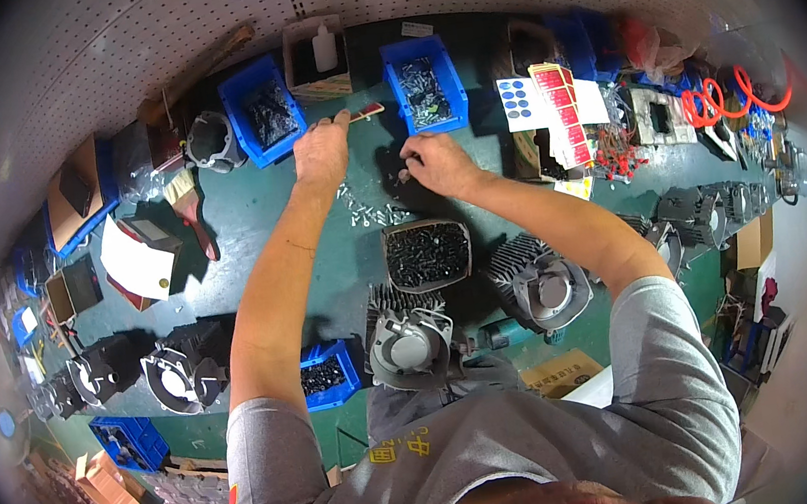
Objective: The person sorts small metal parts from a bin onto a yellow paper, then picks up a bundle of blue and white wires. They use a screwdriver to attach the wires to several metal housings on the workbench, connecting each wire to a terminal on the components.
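Observation:
My left hand is closed at the back middle of the bench, its fingertips at the near end of a flat red-and-white strip. My right hand is curled with fingers pinched together, just in front of a blue bin of screws; whatever it may hold is too small to make out. Loose silver screws lie scattered between my forearms. Nearer to me sits an open box of black screws. Behind my left hand a second blue bin contains dark screws.
Finned grey motor housings line the front edge, with another housing to the right. Left of my arm lies a brush. Red label sheets lie at the right. A small blue bin hangs near the front edge.

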Action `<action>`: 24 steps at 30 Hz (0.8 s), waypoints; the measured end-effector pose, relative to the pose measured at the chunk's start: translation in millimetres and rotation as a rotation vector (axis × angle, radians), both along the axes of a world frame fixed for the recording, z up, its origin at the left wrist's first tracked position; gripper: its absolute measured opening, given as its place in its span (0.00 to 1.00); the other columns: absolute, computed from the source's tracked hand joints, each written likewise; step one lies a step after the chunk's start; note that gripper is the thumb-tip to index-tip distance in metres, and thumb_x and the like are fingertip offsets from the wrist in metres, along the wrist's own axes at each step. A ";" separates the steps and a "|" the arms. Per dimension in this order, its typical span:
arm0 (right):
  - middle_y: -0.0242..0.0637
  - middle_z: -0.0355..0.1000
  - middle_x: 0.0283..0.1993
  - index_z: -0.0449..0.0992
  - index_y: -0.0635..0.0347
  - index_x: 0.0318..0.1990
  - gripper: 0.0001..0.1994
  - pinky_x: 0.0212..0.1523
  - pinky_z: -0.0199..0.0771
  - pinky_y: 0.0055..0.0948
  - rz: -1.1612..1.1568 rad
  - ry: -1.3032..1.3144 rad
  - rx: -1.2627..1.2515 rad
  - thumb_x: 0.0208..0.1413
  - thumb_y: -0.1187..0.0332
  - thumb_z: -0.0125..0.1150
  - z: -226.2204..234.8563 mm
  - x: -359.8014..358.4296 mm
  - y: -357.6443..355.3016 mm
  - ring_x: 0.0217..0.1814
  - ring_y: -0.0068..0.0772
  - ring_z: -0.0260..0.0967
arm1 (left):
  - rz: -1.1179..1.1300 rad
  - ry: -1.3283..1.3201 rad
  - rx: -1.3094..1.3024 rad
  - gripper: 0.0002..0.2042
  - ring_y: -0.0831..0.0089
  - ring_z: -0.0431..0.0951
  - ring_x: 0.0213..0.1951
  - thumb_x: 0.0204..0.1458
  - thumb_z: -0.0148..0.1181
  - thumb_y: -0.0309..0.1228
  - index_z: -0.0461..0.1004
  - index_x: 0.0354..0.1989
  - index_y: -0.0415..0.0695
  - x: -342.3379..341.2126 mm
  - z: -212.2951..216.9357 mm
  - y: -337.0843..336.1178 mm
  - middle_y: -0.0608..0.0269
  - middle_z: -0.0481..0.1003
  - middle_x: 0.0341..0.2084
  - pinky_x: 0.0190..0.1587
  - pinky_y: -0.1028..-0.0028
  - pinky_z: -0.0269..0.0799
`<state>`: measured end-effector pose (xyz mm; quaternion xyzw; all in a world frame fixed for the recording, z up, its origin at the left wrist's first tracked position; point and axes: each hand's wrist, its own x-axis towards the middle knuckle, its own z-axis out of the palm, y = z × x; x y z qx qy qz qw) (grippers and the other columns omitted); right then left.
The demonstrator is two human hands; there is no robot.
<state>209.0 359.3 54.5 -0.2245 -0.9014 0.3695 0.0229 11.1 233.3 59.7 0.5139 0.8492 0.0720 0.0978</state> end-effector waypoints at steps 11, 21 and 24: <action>0.54 0.75 0.54 0.78 0.65 0.48 0.14 0.53 0.80 0.47 -0.112 -0.154 0.493 0.53 0.78 0.60 -1.6 -34.7 73.0 0.51 0.57 0.78 | -0.170 -0.130 -0.028 0.24 0.53 0.79 0.52 0.51 0.56 0.16 0.74 0.58 0.47 32.2 3.9 -47.7 0.52 0.79 0.48 0.53 0.58 0.78; 0.50 0.78 0.51 0.82 0.57 0.47 0.13 0.57 0.77 0.44 0.052 -0.385 0.470 0.56 0.74 0.58 9.5 -78.2 99.6 0.58 0.52 0.75 | 0.245 -0.394 0.311 0.19 0.44 0.78 0.49 0.59 0.49 0.20 0.77 0.57 0.45 47.8 19.2 -122.3 0.44 0.79 0.48 0.52 0.54 0.74; 0.49 0.79 0.49 0.82 0.55 0.46 0.12 0.55 0.78 0.45 0.076 -0.304 0.441 0.56 0.72 0.56 15.7 -75.0 121.9 0.55 0.53 0.76 | 0.319 -0.457 0.362 0.18 0.43 0.79 0.49 0.60 0.49 0.21 0.77 0.56 0.43 50.8 10.6 -140.9 0.43 0.79 0.47 0.52 0.54 0.74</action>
